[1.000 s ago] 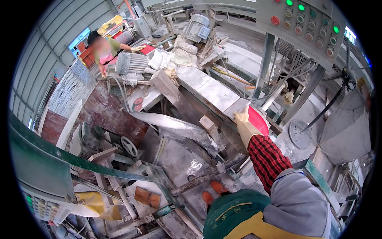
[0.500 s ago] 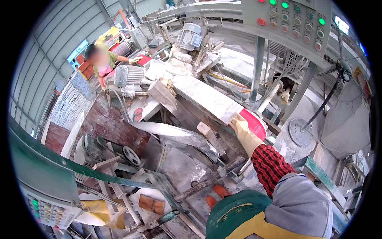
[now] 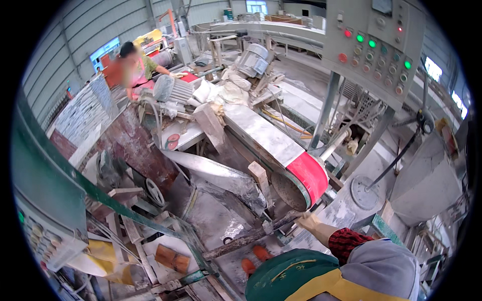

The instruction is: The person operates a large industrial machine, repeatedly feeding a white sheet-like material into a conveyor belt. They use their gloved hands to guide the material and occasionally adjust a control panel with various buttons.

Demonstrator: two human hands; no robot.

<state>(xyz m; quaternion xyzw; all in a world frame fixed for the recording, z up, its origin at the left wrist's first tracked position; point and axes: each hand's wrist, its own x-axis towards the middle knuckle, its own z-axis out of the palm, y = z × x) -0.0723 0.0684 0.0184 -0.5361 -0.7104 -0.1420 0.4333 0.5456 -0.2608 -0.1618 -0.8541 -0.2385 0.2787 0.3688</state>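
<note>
My right hand (image 3: 314,224), in a cream work glove with a red-and-black checked cuff, is low in front of the conveyor's rounded end. Its fingers look stretched out with nothing in them, though they show small and soft. Just above it, apart from the glove, the red belt (image 3: 310,176) curves down around the end roller. On the belt lies a long pale slab (image 3: 266,131), its near end short of the curve. My left hand is not in view.
A control panel (image 3: 374,55) with lit buttons hangs at the upper right. Motors (image 3: 252,61) stand along the conveyor. Another person (image 3: 145,67) reaches toward its far end. A wooden block (image 3: 259,176) leans by the roller; a floor fan (image 3: 363,192) stands right.
My right hand has come off the slab's near end and dropped down toward me, below the belt's curve. More of the red belt shows. The view has shifted slightly.
</note>
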